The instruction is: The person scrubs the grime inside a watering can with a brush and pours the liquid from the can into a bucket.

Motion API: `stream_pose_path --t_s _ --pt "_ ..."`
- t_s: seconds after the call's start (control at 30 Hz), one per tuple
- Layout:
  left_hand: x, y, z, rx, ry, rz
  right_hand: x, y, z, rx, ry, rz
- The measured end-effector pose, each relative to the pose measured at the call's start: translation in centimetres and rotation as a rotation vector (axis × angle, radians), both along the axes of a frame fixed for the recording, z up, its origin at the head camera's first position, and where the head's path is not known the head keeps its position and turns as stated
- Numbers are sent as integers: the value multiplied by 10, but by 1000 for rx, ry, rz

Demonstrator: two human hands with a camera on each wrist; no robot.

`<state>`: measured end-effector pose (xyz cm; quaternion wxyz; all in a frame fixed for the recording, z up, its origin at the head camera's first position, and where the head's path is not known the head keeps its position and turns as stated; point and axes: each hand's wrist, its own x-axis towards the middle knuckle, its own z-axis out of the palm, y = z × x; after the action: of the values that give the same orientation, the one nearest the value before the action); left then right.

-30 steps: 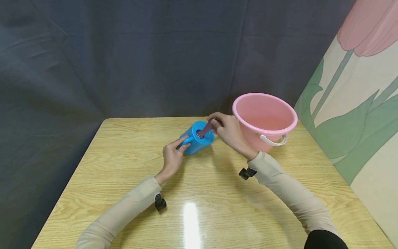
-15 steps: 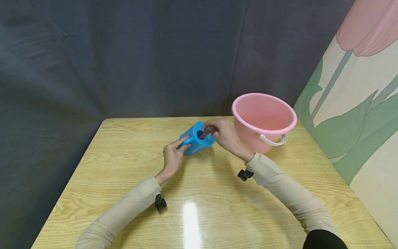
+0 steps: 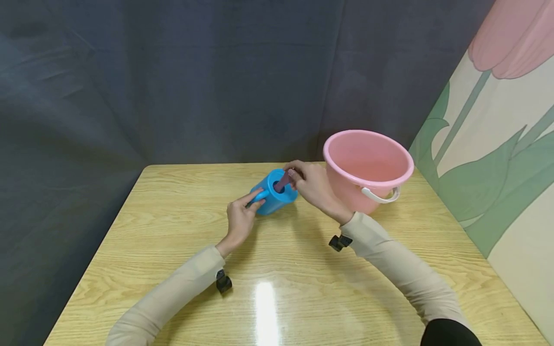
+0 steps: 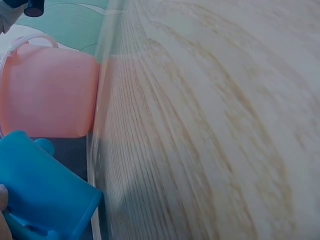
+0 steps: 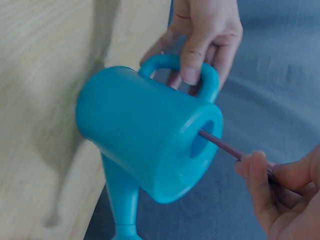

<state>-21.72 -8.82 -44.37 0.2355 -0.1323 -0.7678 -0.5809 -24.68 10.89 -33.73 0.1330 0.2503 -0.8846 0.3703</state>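
Observation:
A blue watering can (image 3: 269, 202) is held tilted over the table, its round opening turned up and toward my right hand. My left hand (image 3: 240, 218) grips its looped handle, with the thumb and fingers around the loop in the right wrist view. My right hand (image 3: 318, 190) pinches the purple handle of a brush (image 5: 222, 145). The brush goes through the opening, and its head is hidden inside. The can's spout (image 5: 121, 200) points away from the hands, and the can's body (image 4: 45, 185) fills the lower left of the left wrist view.
A pink bucket (image 3: 346, 197) with a white handle (image 3: 381, 196) stands just behind and right of my right hand. A wooden table (image 3: 182, 202) lies beneath. A dark curtain (image 3: 225, 81) hangs behind it, and a flower-painted wall (image 3: 497, 192) runs along the right.
The right hand has pushed the brush from the can's mouth down inside, then drawn it back slightly, so more handle shows now than half a second ago. The left hand has stayed still.

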Motion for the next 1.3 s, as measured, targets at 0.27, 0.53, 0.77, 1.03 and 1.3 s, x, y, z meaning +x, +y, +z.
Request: stream_pose_path --t_s 0.27,0.53,0.77,1.03,1.3 --pt "0 -1 -1 14 6 -8 -1 0 -4 136 74 104" --pt "0 0 -2 15 7 -4 -1 1 11 56 112 9" --pt "0 0 -3 46 29 -16 0 1 7 2 20 -3" --pt "1 -1 -1 4 13 -18 0 0 -5 130 55 119" --pt "0 0 -3 4 16 3 -2 2 5 96 156 80"
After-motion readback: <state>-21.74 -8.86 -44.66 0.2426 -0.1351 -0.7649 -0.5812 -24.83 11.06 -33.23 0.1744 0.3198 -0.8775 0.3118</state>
